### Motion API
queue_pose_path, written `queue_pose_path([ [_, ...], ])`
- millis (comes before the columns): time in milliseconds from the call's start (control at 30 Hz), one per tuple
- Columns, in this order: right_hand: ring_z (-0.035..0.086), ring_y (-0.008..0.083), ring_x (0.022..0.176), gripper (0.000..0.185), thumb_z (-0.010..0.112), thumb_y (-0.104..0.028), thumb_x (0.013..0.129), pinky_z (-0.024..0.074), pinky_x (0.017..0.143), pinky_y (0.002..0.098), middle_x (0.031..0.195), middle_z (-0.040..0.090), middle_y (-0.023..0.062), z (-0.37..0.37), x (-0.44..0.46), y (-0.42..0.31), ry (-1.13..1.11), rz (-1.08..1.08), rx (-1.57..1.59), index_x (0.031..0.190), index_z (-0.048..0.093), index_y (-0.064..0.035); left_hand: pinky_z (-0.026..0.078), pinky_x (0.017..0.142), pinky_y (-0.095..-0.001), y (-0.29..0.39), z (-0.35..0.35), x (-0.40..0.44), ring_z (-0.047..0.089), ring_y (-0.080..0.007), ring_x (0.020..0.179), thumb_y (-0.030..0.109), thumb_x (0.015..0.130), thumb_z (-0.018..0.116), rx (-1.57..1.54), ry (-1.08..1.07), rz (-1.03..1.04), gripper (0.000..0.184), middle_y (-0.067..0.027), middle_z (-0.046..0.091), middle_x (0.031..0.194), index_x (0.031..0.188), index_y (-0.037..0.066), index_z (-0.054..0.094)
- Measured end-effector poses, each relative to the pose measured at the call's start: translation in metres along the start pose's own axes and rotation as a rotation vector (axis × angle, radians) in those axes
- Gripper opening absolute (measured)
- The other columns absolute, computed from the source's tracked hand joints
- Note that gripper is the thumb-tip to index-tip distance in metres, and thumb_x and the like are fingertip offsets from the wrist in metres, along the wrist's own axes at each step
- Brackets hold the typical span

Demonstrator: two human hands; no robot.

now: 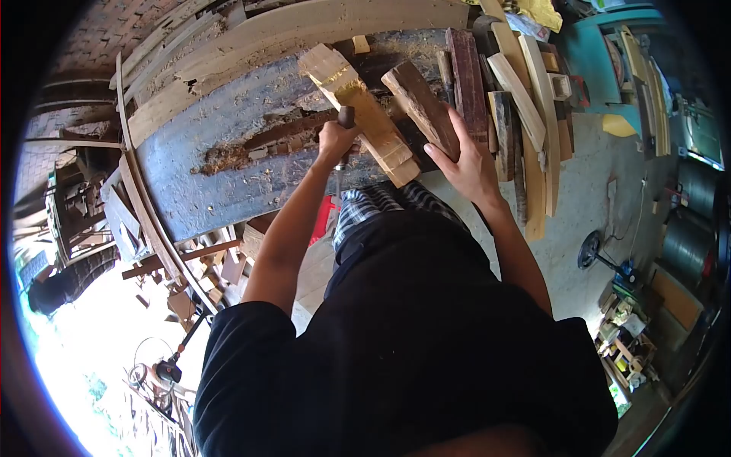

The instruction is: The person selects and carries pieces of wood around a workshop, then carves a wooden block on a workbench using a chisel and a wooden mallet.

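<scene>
My left hand [335, 142] is closed around the dark handle of a chisel [346, 116], whose metal shank shows below the fist. It is held beside the left edge of a pale yellow wood block [365, 114], which lies slanted across the workbench [190, 194] and has a stepped cut at its near end. On the other side of that block, my right hand [466, 166] grips a rough dark wooden billet [421, 103] by its near end, with the thumb across the top. The billet is apart from both the chisel and the yellow block.
A worn, debris-filled hollow [266, 145] runs along the bench top. Several wood strips [525, 114] lie on the right, beside a dark reddish board [466, 76]. Long planks [304, 30] line the far side. Offcuts [183, 305] are heaped at lower left. A fan [590, 250] stands on the right.
</scene>
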State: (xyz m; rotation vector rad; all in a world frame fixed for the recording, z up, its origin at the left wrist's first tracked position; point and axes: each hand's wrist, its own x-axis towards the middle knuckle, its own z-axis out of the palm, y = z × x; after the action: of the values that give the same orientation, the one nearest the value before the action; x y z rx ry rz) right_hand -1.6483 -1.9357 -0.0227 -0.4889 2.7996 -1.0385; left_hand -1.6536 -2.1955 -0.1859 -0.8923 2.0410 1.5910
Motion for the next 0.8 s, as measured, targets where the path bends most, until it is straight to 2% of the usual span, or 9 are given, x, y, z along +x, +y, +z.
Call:
queue_pose_path([
  [33,0.069,0.0389,0.082,0.072,0.065,-0.038,0.087,0.0546,0.07,0.0419,0.09,0.07,0.0219,-0.006,0.0,0.008,-0.002,-0.003,0.01,0.146,0.034,-0.0137,0.057,0.047,-0.0315,0.005,-0.005,-0.005,0.069,-0.0184,0.055,0.02,0.077,0.072,0.011,-0.001,0.029,0.031,-0.0147,0.069,0.071,0.088,-0.008,0.066],
  [133,0.069,0.0388,0.084,0.072,0.066,-0.039,0.087,0.0549,0.072,0.0417,0.092,0.07,0.0222,-0.02,0.001,0.032,-0.028,-0.007,0.042,0.146,0.034,-0.0128,0.056,0.055,-0.0276,0.024,-0.034,-0.017,0.066,-0.0135,0.059,0.022,0.08,0.074,-0.04,0.088,0.243,0.027,-0.0091,0.069,0.073,0.088,-0.003,0.067],
  [267,0.068,0.0382,0.088,0.071,0.066,-0.038,0.087,0.0549,0.074,0.0418,0.097,0.069,0.0227,-0.032,0.008,0.058,0.028,-0.048,0.069,0.145,0.035,-0.0123,0.05,0.062,-0.0265,0.105,-0.06,-0.06,0.059,-0.01,0.063,0.026,0.08,0.077,-0.233,0.228,0.495,0.025,-0.0033,0.062,0.07,0.088,0.005,0.065],
  [333,0.067,0.0387,0.096,0.07,0.066,-0.036,0.087,0.0545,0.078,0.0423,0.106,0.067,0.0237,-0.039,0.011,0.062,0.037,-0.057,0.126,0.145,0.035,-0.0115,0.05,0.065,-0.0275,0.127,-0.065,-0.054,0.061,-0.0108,0.067,0.025,0.082,0.076,-0.379,0.202,0.552,0.024,-0.0039,0.065,0.074,0.088,0.005,0.065],
  [467,0.066,0.0389,0.099,0.07,0.066,-0.035,0.087,0.0536,0.081,0.0425,0.111,0.065,0.0242,-0.043,0.013,0.061,0.054,-0.058,0.155,0.144,0.035,-0.0094,0.05,0.066,-0.0287,0.149,-0.045,-0.033,0.062,-0.0126,0.071,0.02,0.083,0.077,-0.508,0.247,0.708,0.022,-0.0048,0.064,0.077,0.09,0.004,0.064],
  [600,0.067,0.0392,0.096,0.07,0.067,-0.036,0.087,0.0534,0.081,0.0428,0.109,0.066,0.0242,-0.032,0.005,0.053,0.134,-0.027,0.103,0.144,0.036,-0.0081,0.051,0.073,-0.0306,0.138,-0.029,-0.009,0.063,-0.0138,0.072,0.015,0.082,0.075,-0.306,0.249,0.628,0.02,-0.0058,0.067,0.085,0.096,0.002,0.066],
  [700,0.067,0.0398,0.094,0.071,0.067,-0.038,0.086,0.0532,0.081,0.0433,0.107,0.066,0.0246,-0.023,-0.009,0.04,0.155,0.016,0.047,0.143,0.037,-0.0066,0.051,0.075,-0.0311,0.132,-0.03,-0.008,0.064,-0.0151,0.076,0.016,0.081,0.075,-0.384,0.11,0.739,0.025,-0.0077,0.068,0.09,0.1,0.001,0.066],
  [767,0.067,0.0404,0.093,0.072,0.067,-0.038,0.086,0.053,0.081,0.044,0.105,0.066,0.0252,-0.014,-0.016,0.031,0.169,0.058,0.073,0.143,0.037,-0.0055,0.052,0.077,-0.029,0.128,-0.047,-0.009,0.066,-0.0143,0.08,0.014,0.081,0.072,-0.282,0.048,0.696,0.026,-0.0102,0.069,0.095,0.099,-0.002,0.066],
  [800,0.066,0.0411,0.093,0.072,0.066,-0.039,0.087,0.0529,0.08,0.0444,0.105,0.066,0.0261,-0.011,-0.018,0.026,0.158,0.07,0.072,0.142,0.037,-0.0047,0.051,0.079,-0.0303,0.126,-0.056,-0.009,0.066,-0.0156,0.084,0.015,0.082,0.072,-0.124,0.03,0.68,0.031,-0.0096,0.069,0.095,0.106,-0.002,0.065],
])
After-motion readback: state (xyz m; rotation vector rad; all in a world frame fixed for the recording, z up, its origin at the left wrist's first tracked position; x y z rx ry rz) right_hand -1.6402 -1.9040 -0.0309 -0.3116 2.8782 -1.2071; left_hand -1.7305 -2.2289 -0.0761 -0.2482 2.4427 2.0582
